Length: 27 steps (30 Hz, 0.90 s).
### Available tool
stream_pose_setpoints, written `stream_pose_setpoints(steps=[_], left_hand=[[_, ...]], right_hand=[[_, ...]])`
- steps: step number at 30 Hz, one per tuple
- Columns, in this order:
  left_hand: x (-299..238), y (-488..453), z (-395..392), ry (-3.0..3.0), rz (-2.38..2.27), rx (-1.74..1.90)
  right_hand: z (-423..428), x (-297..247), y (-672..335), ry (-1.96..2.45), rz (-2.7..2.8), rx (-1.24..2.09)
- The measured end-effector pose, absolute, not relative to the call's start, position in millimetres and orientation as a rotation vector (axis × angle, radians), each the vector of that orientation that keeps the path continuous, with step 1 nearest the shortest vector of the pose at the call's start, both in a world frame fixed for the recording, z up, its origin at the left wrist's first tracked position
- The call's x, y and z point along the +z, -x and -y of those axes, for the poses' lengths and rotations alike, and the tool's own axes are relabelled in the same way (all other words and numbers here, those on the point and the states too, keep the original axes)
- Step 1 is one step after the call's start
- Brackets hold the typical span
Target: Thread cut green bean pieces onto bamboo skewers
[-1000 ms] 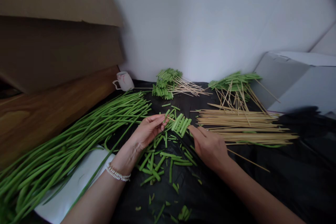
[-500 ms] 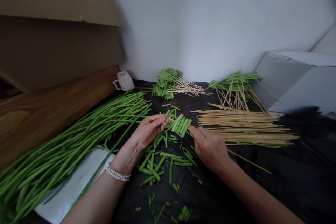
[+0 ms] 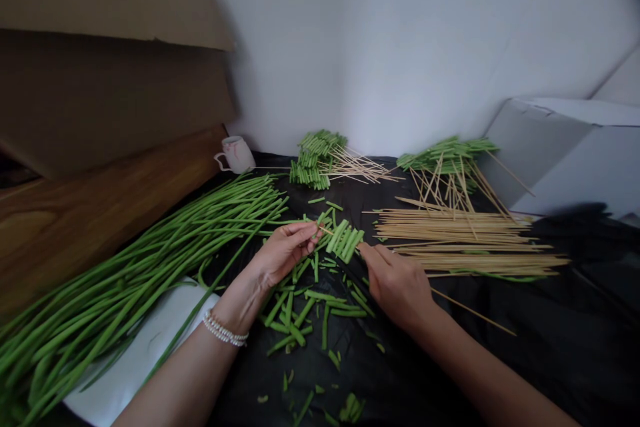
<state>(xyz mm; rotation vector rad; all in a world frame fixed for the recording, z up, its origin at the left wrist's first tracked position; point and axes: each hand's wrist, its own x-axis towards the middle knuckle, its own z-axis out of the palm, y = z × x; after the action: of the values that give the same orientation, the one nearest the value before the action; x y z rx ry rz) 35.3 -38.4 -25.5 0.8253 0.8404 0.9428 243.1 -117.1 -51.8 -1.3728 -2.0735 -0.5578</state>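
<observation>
My right hand (image 3: 397, 280) is closed around a bamboo skewer (image 3: 473, 312), whose tail sticks out behind it to the lower right. Several cut long bean pieces (image 3: 344, 240) sit side by side across the skewer, just in front of my right fingers. At the skewer's pale tip, my left hand (image 3: 293, 247) pinches another green piece (image 3: 323, 217), partly hidden by the fingers. Loose cut pieces (image 3: 305, 313) lie scattered below and between both hands.
Whole long beans (image 3: 165, 267) cover the left side, partly over a white board (image 3: 170, 320). Bare skewers (image 3: 460, 230) lie at right. Filled skewers are piled at back centre (image 3: 317, 157) and back right (image 3: 450, 153). A mug (image 3: 237, 155), cardboard box (image 3: 115, 87) and white box (image 3: 575, 153) stand around.
Both hands stay nearly in place. My left fingers have closed further over the green piece at the skewer's tip, and my right hand has shifted very slightly left.
</observation>
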Motion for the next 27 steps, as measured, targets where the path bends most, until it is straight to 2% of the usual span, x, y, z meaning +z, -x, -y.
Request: stream_pose_setpoints(steps=[19,24,27], left_hand=[[-33.8,-48.3,47.6,-0.908,-0.877,0.909],[-24.3,-37.7,45.2,-1.334,-0.955,0.877],[-17.1,-26.9,46.9,-1.706,-0.878,0.549]], right_hand=[[117.8,-51.6,-238.8,1.381,2.115,-0.529],[116.8,-44.9,-243.9,1.385,2.056,-0.628],[114.4,-42.0,-252.2,1.408,1.994,-0.670]])
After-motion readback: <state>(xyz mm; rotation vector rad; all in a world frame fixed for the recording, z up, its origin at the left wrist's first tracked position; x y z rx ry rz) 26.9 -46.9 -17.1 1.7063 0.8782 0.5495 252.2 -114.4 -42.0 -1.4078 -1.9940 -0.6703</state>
